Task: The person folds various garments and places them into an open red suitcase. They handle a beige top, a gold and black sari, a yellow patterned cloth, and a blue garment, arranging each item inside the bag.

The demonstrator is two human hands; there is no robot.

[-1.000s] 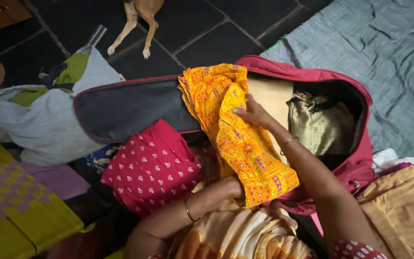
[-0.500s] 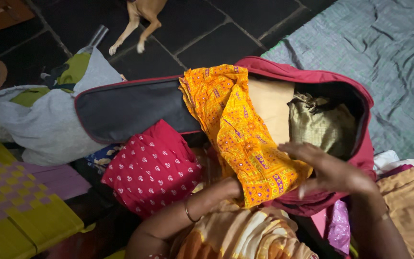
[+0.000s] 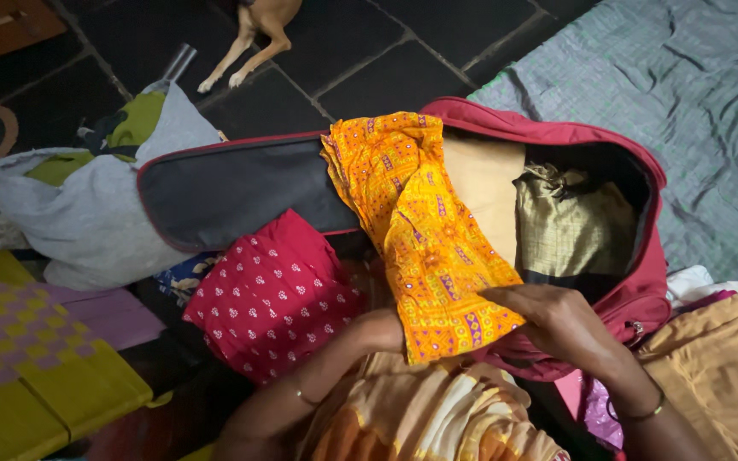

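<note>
Right hand [image 3: 561, 329] low at the near rim of the open maroon bag [image 3: 634, 299], palm down, fingers [image 3: 506, 296] together and laid flat on the lower edge of the orange patterned cloth [image 3: 424, 230], pressing rather than clamping. Left hand hidden beneath that same cloth, only the forearm [image 3: 326, 376] with a thin bangle showing; whether its fingers are apart or together, impossible to tell. Orange patterned cloth folded into a long strip, draped from the bag's far rim down across its opening to the near rim, overhanging toward the lap. Inside the bag, just right of the strip, an olive-gold shiny cloth [image 3: 570, 218] on a tan layer [image 3: 484, 183]. Red cloth with white dots [image 3: 271, 294] touching the bag's left near side. Grey sack [image 3: 87, 213] with green fabric on the floor to the left. Yellow checked cloth [image 3: 36, 358] at the lower left. Grey checked sheet [image 3: 668, 94] beyond the bag on the right. A dog's legs [image 3: 254, 38] on the dark tiled floor at the top edge.
</note>
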